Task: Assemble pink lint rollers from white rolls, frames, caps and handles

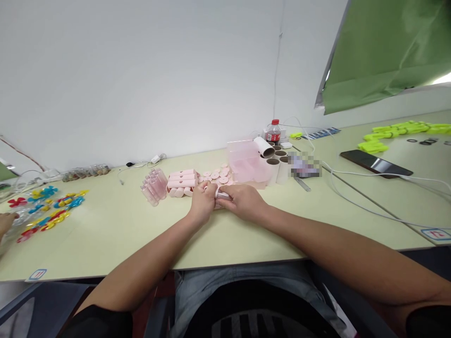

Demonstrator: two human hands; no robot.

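Over the table my two hands meet around a small pale pink-and-clear tube-like piece (223, 195), mostly covered by fingers. My left hand (203, 203) grips its left end. The thumb and fingers of my right hand (245, 200) are closed on the right end. Just beyond them lie several round pink discs (214, 175) with a small hole or mark in the middle. Left of my hands are pink rolled tubes (182, 179) stacked together, and clear pinkish tubes (154, 185) standing in a cluster. A translucent pink plastic bin (244, 157) sits behind the right hand.
White cardboard tubes (264, 148) and a cola bottle (273, 133) stand at the back right. A black phone (376, 162), a white cable (355, 209) and yellow-green strips (405, 130) lie right. Colourful plastic propellers (52, 211) are left, with another person's hand (6, 222).
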